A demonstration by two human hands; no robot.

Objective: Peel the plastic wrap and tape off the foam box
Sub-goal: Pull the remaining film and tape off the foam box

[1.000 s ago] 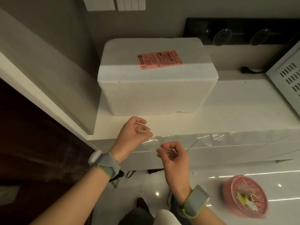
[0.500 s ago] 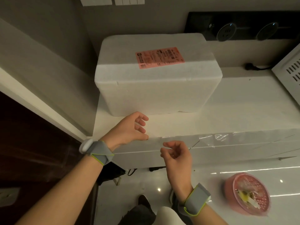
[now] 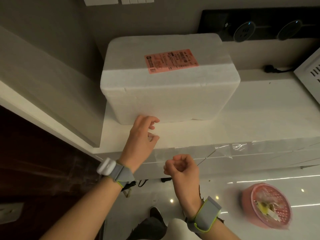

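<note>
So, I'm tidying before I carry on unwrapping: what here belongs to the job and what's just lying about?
Job: foam box, clear plastic wrap trailing along the counter edge, left hand, right hand.
Lying about: pink basket on the floor, wall sockets, black plug, vented white appliance.

The left hand [image 3: 142,135] has risen from the counter edge to near the foam box [image 3: 169,87] base; the right hand [image 3: 181,168] has curled tighter.

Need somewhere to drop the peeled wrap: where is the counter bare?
Widest bare patch: counter right of the foam box, up to the vented appliance. The strip before the box is narrow, left hand over it, plastic wrap draped along its edge.
</note>
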